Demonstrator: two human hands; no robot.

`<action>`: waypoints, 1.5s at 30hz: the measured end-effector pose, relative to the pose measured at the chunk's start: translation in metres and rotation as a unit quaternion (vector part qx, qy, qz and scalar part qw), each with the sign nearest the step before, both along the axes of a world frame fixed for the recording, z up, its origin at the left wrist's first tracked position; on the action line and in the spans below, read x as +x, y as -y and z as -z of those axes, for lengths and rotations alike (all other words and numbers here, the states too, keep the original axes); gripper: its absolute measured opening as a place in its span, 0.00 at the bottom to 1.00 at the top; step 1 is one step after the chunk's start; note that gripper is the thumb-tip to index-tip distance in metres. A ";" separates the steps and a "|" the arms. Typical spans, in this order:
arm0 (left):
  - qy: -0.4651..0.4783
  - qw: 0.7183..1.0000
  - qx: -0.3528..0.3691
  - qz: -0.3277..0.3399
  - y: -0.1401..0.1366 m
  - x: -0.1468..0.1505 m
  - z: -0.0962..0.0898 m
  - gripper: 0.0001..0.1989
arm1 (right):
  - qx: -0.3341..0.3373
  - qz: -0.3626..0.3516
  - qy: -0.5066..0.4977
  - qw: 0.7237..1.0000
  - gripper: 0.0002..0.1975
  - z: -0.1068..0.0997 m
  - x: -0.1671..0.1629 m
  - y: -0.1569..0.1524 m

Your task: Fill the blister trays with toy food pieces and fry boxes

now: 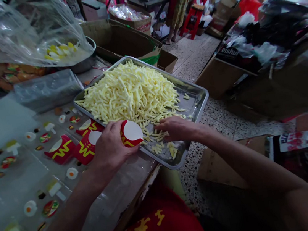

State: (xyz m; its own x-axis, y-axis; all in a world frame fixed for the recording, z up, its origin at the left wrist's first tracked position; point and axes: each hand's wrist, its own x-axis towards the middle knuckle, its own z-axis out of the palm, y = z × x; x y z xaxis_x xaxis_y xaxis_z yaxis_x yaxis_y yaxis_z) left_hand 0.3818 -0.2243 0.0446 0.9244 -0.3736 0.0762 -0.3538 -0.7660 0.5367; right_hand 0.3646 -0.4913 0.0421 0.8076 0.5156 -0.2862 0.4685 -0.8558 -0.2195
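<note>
Sticks, pale yellow, thin and slightly curled (pixel 132 89), lie heaped in a shallow silver metal tray (pixel 194 98) that juts over the edge of the desk (pixel 121 186). Your left hand (pixel 107 143) grips a small red carton with yellow lettering and a white round face (pixel 132 131) at the tray's near edge; no sticks show in it from this angle. Your right hand (pixel 174 127) reaches into the tray with bent fingers among the loose sticks, but you cannot tell whether it pinches any. Judging by the large heap, most of the handling is left; only the tray's near and right parts are thinly covered. Three similar red-and-yellow cartons (pixel 60 149) lie on the desk beside your left hand, and no sticks can be made out in them. Beyond, a round metal bowl (pixel 91 43) holds yellow-and-white pieces (pixel 59 51) beneath clear plastic sheeting (pixel 22 31).
</note>
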 end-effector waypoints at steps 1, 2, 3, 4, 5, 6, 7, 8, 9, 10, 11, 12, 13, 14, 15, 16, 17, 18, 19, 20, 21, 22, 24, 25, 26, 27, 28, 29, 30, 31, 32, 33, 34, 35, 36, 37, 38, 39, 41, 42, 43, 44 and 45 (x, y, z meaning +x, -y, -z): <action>0.003 1.000 0.002 0.016 0.001 0.001 0.000 0.38 | -0.019 0.001 -0.007 1.000 0.18 0.002 0.002 -0.004; 0.001 0.999 0.004 0.032 0.002 0.003 0.000 0.38 | -0.037 0.006 -0.010 0.999 0.13 0.004 0.004 -0.007; -0.004 0.999 0.005 0.043 0.002 0.005 0.000 0.39 | -0.051 0.016 -0.009 0.999 0.08 0.008 0.005 -0.009; -0.008 0.999 0.007 0.044 0.003 0.008 0.000 0.39 | -0.058 0.030 -0.001 0.998 0.06 0.013 0.005 -0.011; -0.011 0.999 0.012 0.039 0.002 0.011 -0.001 0.39 | -0.055 0.048 0.014 0.997 0.04 0.017 0.004 -0.013; -0.011 0.999 0.019 0.029 0.002 0.014 -0.003 0.39 | -0.042 0.066 0.034 0.996 0.04 0.021 0.002 -0.013; -0.008 0.999 0.029 0.022 0.002 0.018 -0.004 0.39 | -0.021 0.088 0.054 0.994 0.03 0.023 -0.001 -0.013; -0.002 0.999 0.041 0.022 0.001 0.021 -0.007 0.39 | 0.006 0.117 0.071 0.991 0.03 0.024 -0.004 -0.013; 0.005 0.998 0.054 0.031 0.001 0.025 -0.009 0.39 | 0.043 0.155 0.079 0.984 0.03 0.023 -0.006 -0.012; 0.013 0.997 0.068 0.044 0.002 0.027 -0.012 0.39 | 0.092 0.199 0.079 0.973 0.04 0.019 -0.008 -0.013; 0.021 0.994 0.084 0.059 0.005 0.029 -0.016 0.39 | 0.149 0.245 0.069 0.956 0.05 0.014 -0.009 -0.014; 0.030 0.992 0.099 0.072 0.008 0.031 -0.019 0.39 | 0.207 0.285 0.053 0.935 0.06 0.007 -0.008 -0.016; 0.039 0.990 0.111 0.081 0.014 0.031 -0.022 0.38 | 0.257 0.314 0.038 0.913 0.07 -0.001 -0.005 -0.020; 0.049 0.988 0.118 0.086 0.020 0.031 -0.024 0.38 | 0.290 0.330 0.028 0.898 0.07 -0.008 -0.001 -0.026; 0.061 0.987 0.119 0.085 0.028 0.030 -0.025 0.36 | 0.301 0.333 0.030 0.893 0.07 -0.015 0.004 -0.033; 0.076 0.987 0.116 0.079 0.036 0.029 -0.024 0.34 | 0.286 0.333 0.046 0.897 0.07 -0.020 0.010 -0.040; 0.092 0.987 0.109 0.072 0.043 0.027 -0.023 0.31 | 0.250 0.330 0.072 0.907 0.06 -0.025 0.016 -0.048; 0.107 0.987 0.101 0.063 0.050 0.026 -0.020 0.28 | 0.201 0.325 0.100 0.919 0.06 -0.029 0.021 -0.055; 0.120 0.987 0.093 0.054 0.056 0.025 -0.017 0.26 | 0.149 0.315 0.122 0.929 0.06 -0.033 0.026 -0.062; 0.131 0.987 0.087 0.042 0.060 0.025 -0.013 0.24 | 0.102 0.297 0.130 0.940 0.06 -0.035 0.028 -0.066; 0.139 0.987 0.080 0.031 0.062 0.025 -0.009 0.23 | 0.068 0.272 0.125 0.952 0.08 -0.038 0.030 -0.069; 0.145 0.987 0.071 0.020 0.064 0.025 -0.005 0.23 | 0.050 0.241 0.110 0.963 0.09 -0.040 0.030 -0.070; 0.153 0.987 0.046 0.004 0.064 0.026 0.000 0.23 | 0.047 0.191 0.086 0.977 0.11 -0.042 0.030 -0.069; 0.156 0.987 0.031 0.003 0.063 0.028 0.002 0.24 | 0.054 0.191 0.090 0.976 0.12 -0.043 0.030 -0.068; 0.156 0.988 0.015 0.006 0.062 0.029 0.004 0.25 | 0.064 0.206 0.104 0.971 0.11 -0.042 0.031 -0.068; 0.156 0.988 -0.002 0.011 0.060 0.031 0.006 0.27 | 0.077 0.226 0.119 0.964 0.11 -0.042 0.032 -0.069; 0.155 0.988 -0.021 0.015 0.059 0.033 0.008 0.29 | 0.090 0.244 0.128 0.957 0.10 -0.042 0.034 -0.071; 0.153 0.987 -0.041 0.019 0.057 0.035 0.009 0.31 | 0.106 0.251 0.130 0.953 0.10 -0.042 0.036 -0.075; 0.150 0.987 -0.061 0.023 0.055 0.036 0.011 0.32 | 0.121 0.245 0.124 0.954 0.09 -0.042 0.038 -0.079; 0.147 0.985 -0.081 0.028 0.052 0.038 0.013 0.32 | 0.135 0.227 0.113 0.958 0.09 -0.043 0.039 -0.083; 0.143 0.984 -0.098 0.035 0.049 0.040 0.015 0.33 | 0.152 0.202 0.099 0.962 0.09 -0.045 0.040 -0.086; 0.140 0.983 -0.109 0.040 0.044 0.041 0.016 0.35 | 0.174 0.181 0.089 0.964 0.10 -0.047 0.040 -0.087; 0.137 0.983 -0.115 0.041 0.040 0.043 0.017 0.36 | 0.204 0.167 0.082 0.961 0.10 -0.049 0.038 -0.087; 0.135 0.983 -0.117 0.035 0.034 0.044 0.018 0.38 | 0.238 0.163 0.079 0.954 0.10 -0.050 0.035 -0.084; 0.130 0.984 -0.117 0.023 0.029 0.045 0.018 0.40 | 0.270 0.172 0.081 0.944 0.09 -0.050 0.031 -0.080; 0.123 0.985 -0.118 0.006 0.024 0.046 0.018 0.41 | 0.294 0.195 0.088 0.932 0.08 -0.048 0.025 -0.076; 0.115 0.986 -0.119 -0.014 0.019 0.047 0.017 0.41 | 0.302 0.226 0.097 0.921 0.08 -0.044 0.019 -0.071; 0.106 0.986 -0.123 -0.033 0.016 0.048 0.015 0.40 | 0.288 0.258 0.101 0.917 0.07 -0.038 0.012 -0.068; 0.091 0.985 -0.133 -0.057 0.010 0.049 0.012 0.40 | 0.213 0.299 0.096 0.925 0.06 -0.021 0.000 -0.067; 0.087 0.985 -0.137 -0.063 0.008 0.049 0.010 0.40 | 0.164 0.305 0.093 0.933 0.07 -0.012 -0.005 -0.070; 0.086 0.984 -0.140 -0.064 0.007 0.049 0.007 0.40 | 0.116 0.305 0.091 0.941 0.08 -0.003 -0.009 -0.074; 0.086 0.984 -0.143 -0.063 0.006 0.048 0.005 0.40 | 0.072 0.302 0.087 0.946 0.10 0.004 -0.011 -0.079; 0.087 0.984 -0.144 -0.060 0.004 0.047 0.002 0.40 | 0.036 0.300 0.082 0.950 0.13 0.010 -0.012 -0.084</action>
